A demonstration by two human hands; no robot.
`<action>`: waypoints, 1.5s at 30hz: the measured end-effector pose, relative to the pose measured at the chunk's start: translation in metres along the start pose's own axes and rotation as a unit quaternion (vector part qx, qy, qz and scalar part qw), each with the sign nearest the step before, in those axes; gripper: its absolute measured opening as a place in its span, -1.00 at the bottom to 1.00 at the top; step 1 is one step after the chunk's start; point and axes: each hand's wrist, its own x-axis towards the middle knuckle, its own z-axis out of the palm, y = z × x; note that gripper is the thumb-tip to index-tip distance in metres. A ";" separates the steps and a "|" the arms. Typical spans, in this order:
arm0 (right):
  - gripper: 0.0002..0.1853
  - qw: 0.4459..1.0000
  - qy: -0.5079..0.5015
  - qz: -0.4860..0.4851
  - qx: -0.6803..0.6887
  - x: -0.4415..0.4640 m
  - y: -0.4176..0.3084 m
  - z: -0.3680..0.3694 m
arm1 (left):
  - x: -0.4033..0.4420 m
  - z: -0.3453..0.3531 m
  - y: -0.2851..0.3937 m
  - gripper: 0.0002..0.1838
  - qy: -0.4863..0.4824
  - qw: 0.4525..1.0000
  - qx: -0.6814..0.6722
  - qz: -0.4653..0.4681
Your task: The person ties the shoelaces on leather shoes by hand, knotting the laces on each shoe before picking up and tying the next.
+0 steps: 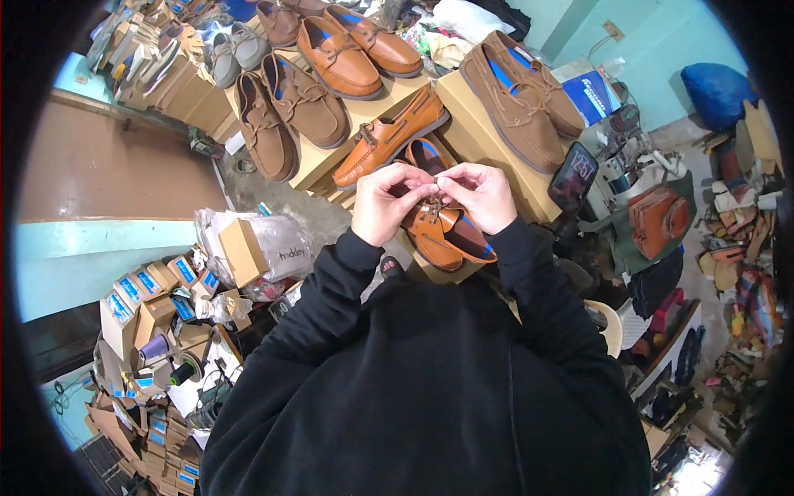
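Both hands meet over a tan leather boat shoe (433, 240) near the middle of the view. My left hand (392, 201) has its thumb and fingers pinched at the shoe's lace; the piece between the fingertips is small and partly hidden. Facing it, my right hand (478, 196) is also pinched, its fingertips almost touching the left ones. Beyond the hands lies a second tan shoe (427, 154), partly covered by them. An orange-tan boat shoe (389, 137) rests on its side just behind the left hand.
Brown shoes (310, 103) and tan shoes (341, 59) stand on cardboard at the back. Another brown pair (514, 107) sits on a box (529, 186) at the right, with a phone (573, 176) beside it. Small boxes (132, 289) are piled at the left.
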 end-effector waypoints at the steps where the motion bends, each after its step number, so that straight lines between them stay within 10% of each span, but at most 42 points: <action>1: -0.88 1.000 0.000 -0.017 -0.010 0.001 0.004 -0.001 | 0.000 -0.001 0.000 -0.90 -0.005 1.000 0.008 0.000; 13: -0.91 0.996 -0.041 0.054 0.063 0.004 -0.005 -0.007 | -0.002 0.004 0.000 -0.86 0.021 0.984 -0.169 -0.047; 25: -0.87 0.975 -0.079 0.113 0.173 0.006 0.004 -0.017 | 0.005 -0.001 -0.001 -0.86 0.000 0.995 -0.022 0.100; 45: -0.90 0.998 -0.016 0.032 0.050 0.002 -0.002 -0.001 | 0.005 -0.003 0.001 -0.86 -0.006 0.997 -0.019 0.071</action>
